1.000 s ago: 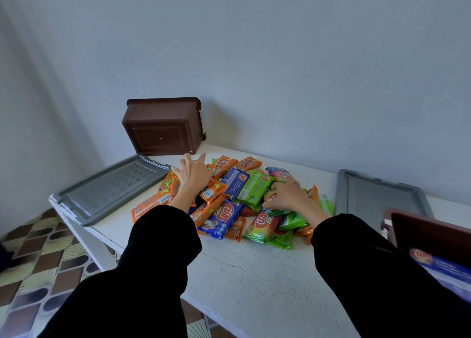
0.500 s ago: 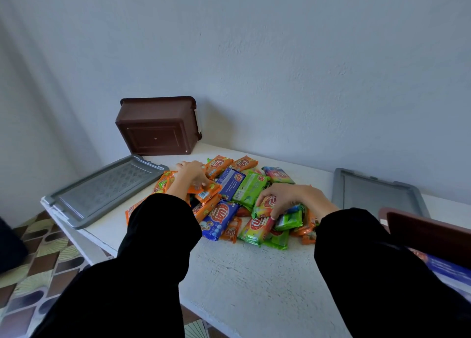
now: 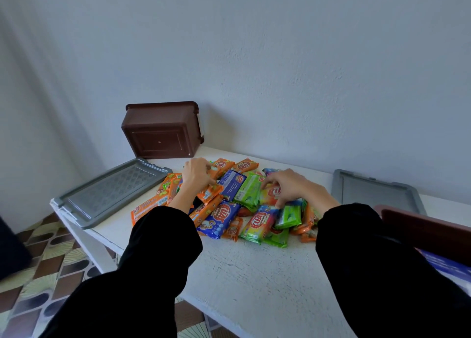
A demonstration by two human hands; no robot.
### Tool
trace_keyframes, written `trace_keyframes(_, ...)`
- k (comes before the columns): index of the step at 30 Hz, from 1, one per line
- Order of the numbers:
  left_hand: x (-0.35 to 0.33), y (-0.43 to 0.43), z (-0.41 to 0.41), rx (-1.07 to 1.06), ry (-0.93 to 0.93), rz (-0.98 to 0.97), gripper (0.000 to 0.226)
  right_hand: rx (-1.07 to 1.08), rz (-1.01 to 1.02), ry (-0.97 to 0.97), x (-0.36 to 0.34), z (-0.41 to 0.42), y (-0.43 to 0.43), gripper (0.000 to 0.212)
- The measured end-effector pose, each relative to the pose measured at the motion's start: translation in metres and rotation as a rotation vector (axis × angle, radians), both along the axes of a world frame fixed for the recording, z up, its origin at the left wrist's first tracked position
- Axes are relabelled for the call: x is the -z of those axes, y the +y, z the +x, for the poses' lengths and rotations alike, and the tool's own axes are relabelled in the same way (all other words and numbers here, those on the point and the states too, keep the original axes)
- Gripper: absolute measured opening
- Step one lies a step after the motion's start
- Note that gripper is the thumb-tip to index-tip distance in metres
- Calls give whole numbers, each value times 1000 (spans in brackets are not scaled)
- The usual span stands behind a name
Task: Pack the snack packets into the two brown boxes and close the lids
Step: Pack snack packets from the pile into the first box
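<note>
The snack packets, glossy foil wrappers in orange, blue and green, are heaped loose at the middle of the white painted desk. The left hand is laid on the orange packets at the heap's left side, fingers curled down. The right hand is arched over green and red ones, fingers spread. Whether anything is pinched by either hand cannot be told.

One brown plastic box is tipped on its side at the far left corner, its base turned toward the camera. The second brown box is cut off at the desk's right edge; something blue is glimpsed inside, perhaps a packet.

Both grey plastic lids are lying off the boxes, one along the left edge, the other toward the far right corner. Packing is judged barely begun: nearly all the filling and both lid closings are left.
</note>
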State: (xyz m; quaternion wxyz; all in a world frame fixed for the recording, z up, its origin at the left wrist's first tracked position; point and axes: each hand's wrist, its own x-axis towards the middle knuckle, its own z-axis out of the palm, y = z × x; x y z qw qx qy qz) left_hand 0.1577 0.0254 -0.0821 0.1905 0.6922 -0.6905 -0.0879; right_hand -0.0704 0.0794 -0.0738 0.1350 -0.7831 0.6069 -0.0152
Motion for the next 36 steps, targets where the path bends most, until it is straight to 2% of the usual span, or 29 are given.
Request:
trace_keyframes(4,-29,16,-21,182,21,-73,54,69,-84,-55,-31,-19,13,68)
trace_keyframes(12,-83,59,-98,619,84,-114,56,215,-183,-37,-84,-93,84,68)
trace_keyframes(22,-101,142,-225,1145,46,4,61,449,-94,-47,-89,-194,205,68)
trace_keyframes(31,-54,188,-299,1354,-112,127,67,568,-31,0,-51,-244,264,70)
trace_keyframes(36,-22,189,-310,1361,-210,160,70,569,-29,59,-24,-252,274,71)
